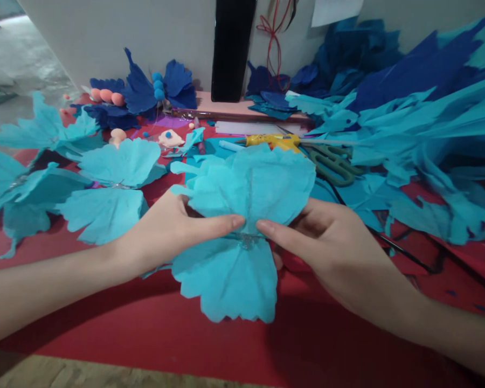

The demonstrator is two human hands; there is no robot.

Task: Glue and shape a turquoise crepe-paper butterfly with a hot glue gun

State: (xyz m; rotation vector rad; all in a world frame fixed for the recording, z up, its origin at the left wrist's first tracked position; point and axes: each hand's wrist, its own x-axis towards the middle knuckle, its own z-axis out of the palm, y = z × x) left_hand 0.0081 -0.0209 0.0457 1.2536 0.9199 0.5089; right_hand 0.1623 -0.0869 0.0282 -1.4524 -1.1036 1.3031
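Between both hands is a light-blue paper butterfly (230,280) with scalloped wings, one pair pointing away and the other toward me. Shiny dried glue shows along its narrow middle. My left hand (173,221) grips it from the left, thumb pressed flat near the centre and fingers hidden beneath. My right hand (327,237) pinches it from the right, its thumb just beside the other one. Most fingers of both hands are behind the paper. To the left lies a similar light-blue paper butterfly (113,167) on the red table surface (178,345).
More light-blue butterflies (20,183) lie at far left. Dark-blue butterflies (139,91) with pompoms stand behind. A yellow glue gun (272,141) and green-handled scissors (335,164) lie beyond my hands. Cut blue paper (420,129) is heaped at right, near a black cable (404,250).
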